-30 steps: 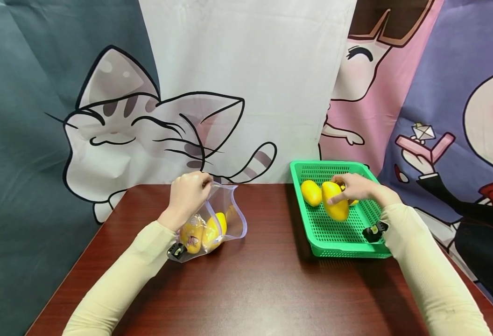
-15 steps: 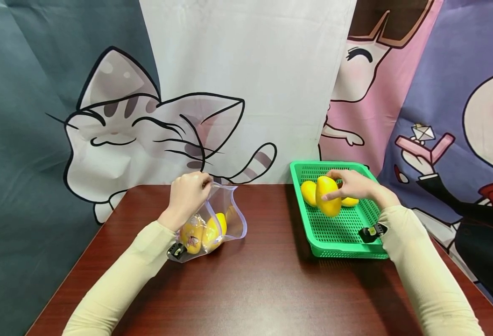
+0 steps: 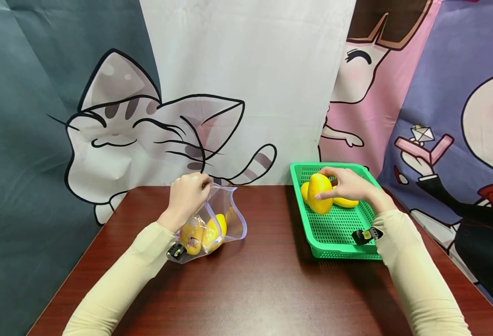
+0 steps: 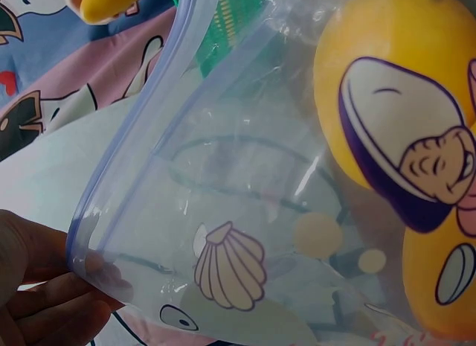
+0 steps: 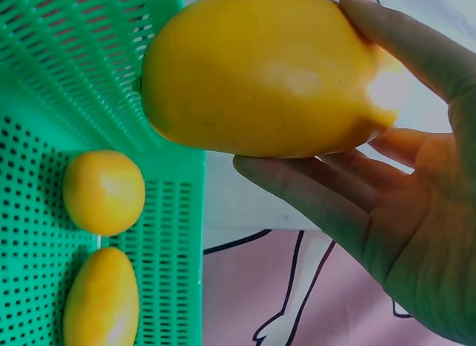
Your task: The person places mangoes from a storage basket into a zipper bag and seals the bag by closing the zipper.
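Mango (image 3: 320, 195) is grasped between thumb and fingers of the right hand (image 3: 347, 188), over a green plastic basket (image 3: 339, 248) where two more mangoes (image 5: 103, 305) are set below those fingers. Well to their left, a clear, lilac-edged plastic bag (image 3: 219, 198) is pinched at its rim by the left hand (image 3: 187, 198), with bagged mangoes (image 3: 214, 233) held below its fingers.

The bag (image 4: 230, 167) is clear, shiny plastic; the mangoes (image 5: 260, 78) have smooth, glossy skin. The basket (image 3: 345, 248) is perforated plastic with a slight sheen; the table (image 3: 263, 275) looks like polished wood; the backdrop (image 3: 250, 56) and 2 sleeves (image 3: 414, 270) are matt cloth.
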Demonstrator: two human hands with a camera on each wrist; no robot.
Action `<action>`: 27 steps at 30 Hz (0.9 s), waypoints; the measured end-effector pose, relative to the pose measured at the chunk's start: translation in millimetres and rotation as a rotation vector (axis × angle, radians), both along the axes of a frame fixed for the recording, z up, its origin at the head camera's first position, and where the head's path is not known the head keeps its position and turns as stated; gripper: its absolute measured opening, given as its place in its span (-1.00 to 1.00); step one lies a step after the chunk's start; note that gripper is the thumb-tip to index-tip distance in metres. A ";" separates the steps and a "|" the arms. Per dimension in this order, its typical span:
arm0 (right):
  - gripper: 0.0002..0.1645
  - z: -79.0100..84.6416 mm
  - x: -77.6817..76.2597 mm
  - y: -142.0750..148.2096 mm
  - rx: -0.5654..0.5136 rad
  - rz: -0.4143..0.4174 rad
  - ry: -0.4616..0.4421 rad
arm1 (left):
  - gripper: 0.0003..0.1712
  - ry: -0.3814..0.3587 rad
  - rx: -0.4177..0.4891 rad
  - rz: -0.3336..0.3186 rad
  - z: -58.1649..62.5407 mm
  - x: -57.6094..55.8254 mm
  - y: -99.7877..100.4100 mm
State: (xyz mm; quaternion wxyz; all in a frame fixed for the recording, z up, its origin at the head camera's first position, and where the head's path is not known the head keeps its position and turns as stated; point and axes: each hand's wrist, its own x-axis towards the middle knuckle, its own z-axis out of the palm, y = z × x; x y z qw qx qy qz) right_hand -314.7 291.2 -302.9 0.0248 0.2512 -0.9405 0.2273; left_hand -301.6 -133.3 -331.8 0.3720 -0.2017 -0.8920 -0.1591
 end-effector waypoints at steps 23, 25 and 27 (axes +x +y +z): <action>-0.39 4.3 10.6 -34.0 -0.147 0.043 -0.008 | -0.86 -0.015 0.004 -0.002 0.2 0.0 0.0; -0.39 5.2 12.6 -38.1 -0.158 0.057 0.000 | -0.86 -0.017 0.003 -0.002 0.6 0.1 0.3; -0.39 6.6 14.7 -42.5 -0.165 0.071 0.016 | -0.86 -0.017 0.003 -0.001 1.0 0.3 0.4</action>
